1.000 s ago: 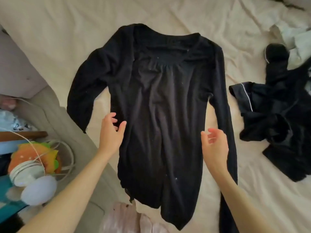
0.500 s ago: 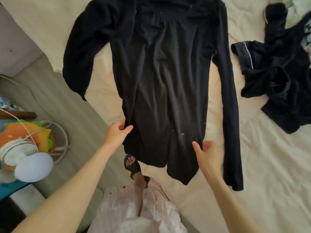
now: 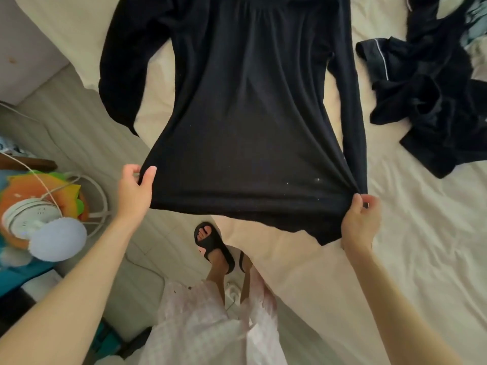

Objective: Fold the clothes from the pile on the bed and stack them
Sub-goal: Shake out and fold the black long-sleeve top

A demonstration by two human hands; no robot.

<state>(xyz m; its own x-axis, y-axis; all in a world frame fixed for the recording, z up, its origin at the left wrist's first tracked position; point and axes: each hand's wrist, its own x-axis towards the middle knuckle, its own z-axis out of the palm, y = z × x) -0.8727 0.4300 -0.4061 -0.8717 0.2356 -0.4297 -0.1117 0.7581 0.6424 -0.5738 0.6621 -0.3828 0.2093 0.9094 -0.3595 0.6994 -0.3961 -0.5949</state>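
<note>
Lengthwise across bed, black top, hem nearest.

One black long-sleeved top, one heap of dark clothes, one bed.
Two hands: left hand, right hand. Two black sandals; one small fan.
</note>
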